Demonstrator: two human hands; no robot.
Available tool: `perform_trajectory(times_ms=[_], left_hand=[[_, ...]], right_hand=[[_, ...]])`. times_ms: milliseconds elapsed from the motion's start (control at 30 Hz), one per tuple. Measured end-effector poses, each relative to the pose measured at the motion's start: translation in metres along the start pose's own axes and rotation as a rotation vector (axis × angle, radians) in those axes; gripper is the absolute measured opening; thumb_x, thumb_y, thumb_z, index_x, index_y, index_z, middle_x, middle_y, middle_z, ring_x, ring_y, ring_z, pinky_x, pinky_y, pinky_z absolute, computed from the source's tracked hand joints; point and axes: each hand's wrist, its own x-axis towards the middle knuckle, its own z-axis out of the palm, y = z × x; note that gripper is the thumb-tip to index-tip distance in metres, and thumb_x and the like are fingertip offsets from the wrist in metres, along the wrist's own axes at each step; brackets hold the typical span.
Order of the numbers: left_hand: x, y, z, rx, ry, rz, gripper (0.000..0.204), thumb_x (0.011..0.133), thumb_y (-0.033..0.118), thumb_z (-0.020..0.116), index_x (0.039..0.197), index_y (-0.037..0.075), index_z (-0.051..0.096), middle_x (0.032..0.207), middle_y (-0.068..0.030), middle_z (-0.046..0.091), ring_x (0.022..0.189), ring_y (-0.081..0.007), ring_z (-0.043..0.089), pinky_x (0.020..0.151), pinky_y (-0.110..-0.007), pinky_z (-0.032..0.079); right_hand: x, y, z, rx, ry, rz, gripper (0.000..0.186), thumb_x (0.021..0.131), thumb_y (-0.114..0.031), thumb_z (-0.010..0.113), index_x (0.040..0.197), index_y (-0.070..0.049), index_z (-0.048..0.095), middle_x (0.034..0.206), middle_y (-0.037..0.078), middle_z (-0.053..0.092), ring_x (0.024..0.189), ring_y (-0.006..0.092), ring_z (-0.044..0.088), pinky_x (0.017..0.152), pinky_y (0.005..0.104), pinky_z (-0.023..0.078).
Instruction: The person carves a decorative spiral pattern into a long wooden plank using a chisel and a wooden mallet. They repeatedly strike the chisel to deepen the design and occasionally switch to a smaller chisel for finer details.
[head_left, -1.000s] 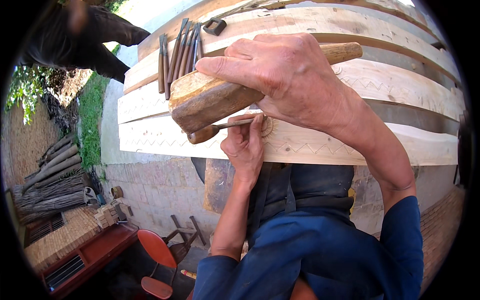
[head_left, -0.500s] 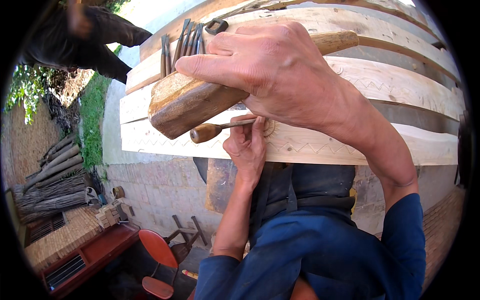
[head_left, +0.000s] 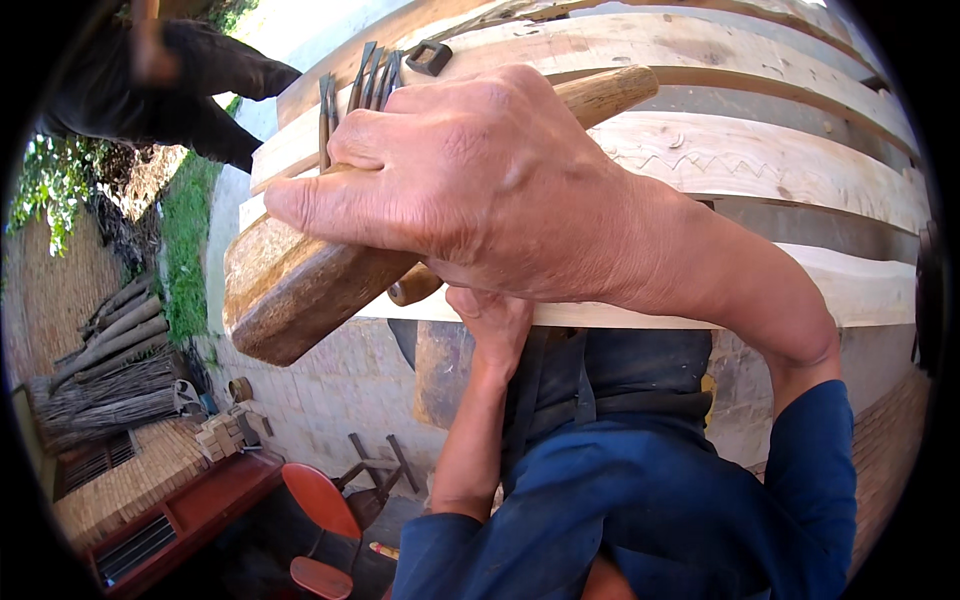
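Note:
My right hand (head_left: 480, 190) is closed round a wooden mallet (head_left: 300, 300), its squared head pointing down-left and its handle sticking out up-right. The mallet and hand hang over a chisel's round wooden handle (head_left: 408, 288), hiding most of it; whether they touch, I cannot tell. Below, my left hand (head_left: 495, 325) grips that chisel at the front pale board (head_left: 830, 285), its fingertips and the chisel's point out of sight. The board behind bears zigzag and curved lines (head_left: 700, 160). Beyond my right hand lie several chisels (head_left: 368, 75) and a dark hollow square block (head_left: 428, 58).
Slatted boards (head_left: 720, 55) stretch across the upper view. Another person's dark-trousered legs (head_left: 220, 75) are at the upper left, beside grass (head_left: 190, 240). Stacked logs (head_left: 125, 330) lie at the left. A red chair (head_left: 315, 500) and a red wooden piece of furniture (head_left: 190, 500) are below left.
My right hand and the mallet have swung left and down toward the chisel handle, now covering more of the handle and my left hand. My left hand has stayed nearly in place.

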Motion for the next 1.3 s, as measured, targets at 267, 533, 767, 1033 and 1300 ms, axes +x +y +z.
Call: perform_trajectory(times_ms=[267,533,767,1033,1300], left_hand=[[-0.025,-0.022,0.008,-0.182,0.007,-0.153,0.074,0.084,0.022,0.098,0.144,0.001,0.060,0.138,-0.0170,0.067,0.126,-0.0331,0.065,0.107,-0.048,0.050],[-0.016,-0.025,0.008,-0.128,0.028,-0.048,0.036,0.090,0.013,0.091,0.118,0.005,0.070,0.099,-0.0164,0.072,0.085,-0.0258,0.072,0.076,-0.039,0.055],[0.015,0.032,0.010,-0.046,0.078,0.038,0.011,0.103,0.005,0.079,0.109,-0.001,0.073,0.080,-0.0129,0.077,0.068,-0.0228,0.073,0.068,-0.034,0.057],[0.017,0.026,0.003,-0.466,0.128,-0.373,0.010,0.111,0.006,0.072,0.114,-0.001,0.066,0.086,-0.0032,0.076,0.079,-0.0055,0.068,0.075,-0.022,0.052],[0.016,0.029,0.003,-0.311,0.053,-0.332,0.007,0.110,0.004,0.071,0.110,0.000,0.066,0.084,-0.0029,0.077,0.078,-0.0052,0.067,0.074,-0.022,0.052]], right_hand=[[0.014,-0.003,-0.004,-0.078,-0.064,-0.159,0.017,0.084,-0.022,0.081,0.095,-0.012,0.071,0.083,0.001,0.068,0.083,0.0183,0.074,0.073,0.0327,0.058],[-0.004,-0.002,-0.006,-0.207,-0.128,-0.153,0.026,0.086,-0.022,0.077,0.111,-0.016,0.078,0.090,-0.001,0.068,0.084,0.0175,0.072,0.071,0.0324,0.058],[-0.029,0.015,-0.028,-0.161,-0.010,0.021,0.049,0.080,-0.024,0.082,0.128,-0.020,0.079,0.093,-0.003,0.071,0.085,0.0175,0.074,0.072,0.0349,0.061],[-0.037,0.018,-0.023,-0.083,-0.026,0.061,0.053,0.077,-0.026,0.086,0.129,-0.019,0.078,0.094,-0.001,0.071,0.090,0.0194,0.076,0.076,0.0340,0.062],[-0.040,0.019,-0.022,-0.074,-0.094,0.073,0.054,0.079,-0.026,0.085,0.132,-0.019,0.078,0.094,-0.001,0.071,0.089,0.0198,0.076,0.073,0.0349,0.062]])
